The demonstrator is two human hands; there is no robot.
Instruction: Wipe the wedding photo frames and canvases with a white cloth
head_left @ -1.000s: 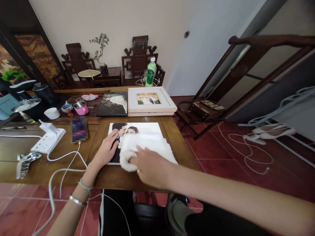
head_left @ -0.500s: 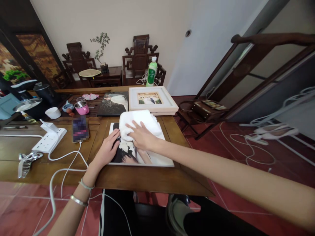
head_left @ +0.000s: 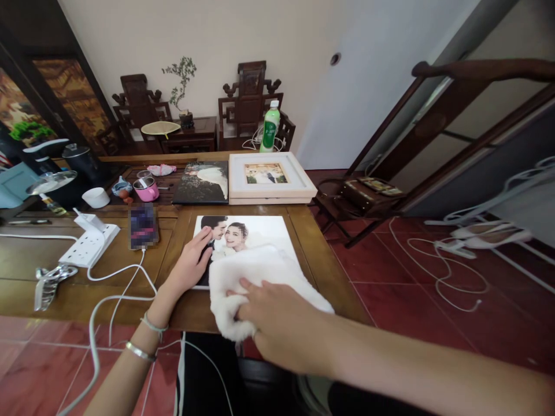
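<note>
A white photo panel [head_left: 273, 229] printed with a couple's portrait lies flat on the wooden table near its front edge. My left hand [head_left: 191, 260] rests on the panel's left side, fingers stretched out and holding nothing. Over the lower half of the panel and past the table's front edge spreads a fluffy white cloth [head_left: 264, 268]. My right hand [head_left: 281, 323] presses on this cloth and grips it, with part of it bunched around the fingers. The cloth hides the lower part of the portrait.
Behind the panel lie a dark photo panel [head_left: 202, 182] and a white framed photo [head_left: 299, 173]; a green bottle [head_left: 270, 127] stands beyond. To the left are a phone [head_left: 143, 226], a power strip [head_left: 89, 245], a hair claw [head_left: 50, 286], a pink cup [head_left: 146, 189] and loose cables.
My right hand has drawn the white cloth from the panel's upper part toward me, down to the front edge. The portrait's faces now show. My left hand stays in place.
</note>
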